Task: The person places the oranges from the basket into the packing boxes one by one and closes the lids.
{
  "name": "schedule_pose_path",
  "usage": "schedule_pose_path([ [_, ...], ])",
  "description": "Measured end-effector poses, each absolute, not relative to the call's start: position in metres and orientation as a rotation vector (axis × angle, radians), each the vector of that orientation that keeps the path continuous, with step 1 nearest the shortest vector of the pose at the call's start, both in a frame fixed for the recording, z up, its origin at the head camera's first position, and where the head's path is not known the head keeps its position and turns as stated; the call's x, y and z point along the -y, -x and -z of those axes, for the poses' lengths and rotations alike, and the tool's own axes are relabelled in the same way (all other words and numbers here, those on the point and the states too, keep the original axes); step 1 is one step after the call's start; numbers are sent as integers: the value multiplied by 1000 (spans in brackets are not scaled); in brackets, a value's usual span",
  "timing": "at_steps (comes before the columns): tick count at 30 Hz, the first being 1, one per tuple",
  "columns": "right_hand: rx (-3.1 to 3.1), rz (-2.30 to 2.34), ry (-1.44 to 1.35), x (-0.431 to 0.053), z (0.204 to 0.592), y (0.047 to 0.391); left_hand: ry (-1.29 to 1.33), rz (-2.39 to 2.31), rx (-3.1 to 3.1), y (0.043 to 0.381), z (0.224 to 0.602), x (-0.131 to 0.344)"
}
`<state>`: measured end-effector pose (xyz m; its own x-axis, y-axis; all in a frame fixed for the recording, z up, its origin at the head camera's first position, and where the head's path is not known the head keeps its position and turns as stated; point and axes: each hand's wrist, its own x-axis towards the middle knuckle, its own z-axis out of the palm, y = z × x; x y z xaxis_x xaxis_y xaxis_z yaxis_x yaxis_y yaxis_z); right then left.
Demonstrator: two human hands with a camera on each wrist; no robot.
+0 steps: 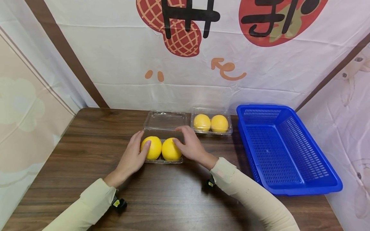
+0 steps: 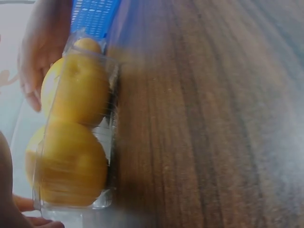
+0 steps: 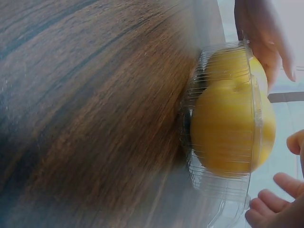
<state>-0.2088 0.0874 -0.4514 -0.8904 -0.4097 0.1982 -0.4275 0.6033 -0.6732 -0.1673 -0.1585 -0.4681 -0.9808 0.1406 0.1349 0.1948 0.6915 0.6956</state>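
Note:
An unlidded half of a clear plastic clamshell box (image 1: pixel 163 161) holds two round yellow fruits, a left one (image 1: pixel 153 148) and a right one (image 1: pixel 171 149). Its lid (image 1: pixel 166 120) lies folded back, away from the person. At the box's left end is my left hand (image 1: pixel 131 157), thumb beside the left fruit and fingers extended along the wall. My right hand (image 1: pixel 192 146) is at the other end, thumb over the right fruit in the head view. The right wrist view shows the right fingers (image 3: pixel 270 209) spread near the box's rim, with space between thumb and fruit.
Behind and to the right, a closed clear box (image 1: pixel 212 131) contains two more yellow fruits. A blue perforated plastic basket (image 1: pixel 289 189) stands on the right of the brown wooden table (image 1: pixel 162 199). A printed white cloth (image 1: pixel 124 57) hangs along the table's back edge.

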Motion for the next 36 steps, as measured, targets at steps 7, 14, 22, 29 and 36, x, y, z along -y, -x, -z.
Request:
schedule_pose_path([
  [7, 2794, -1233, -595, -90, 456, 207, 165, 1416, 2703, 176, 463, 164],
  [14, 2824, -1303, -457, -90, 460, 207, -11, 1644, 2611, 187, 462, 169],
  [22, 2880, -1428, -374, -90, 465, 208, -119, 1812, 2526, 198, 465, 174],
  [29, 2902, -1600, -287, -92, 470, 209, -166, 2081, 2527, 208, 472, 184],
  [36, 2925, -1701, -201, -91, 471, 214, -190, 2445, 2446, 218, 473, 192],
])
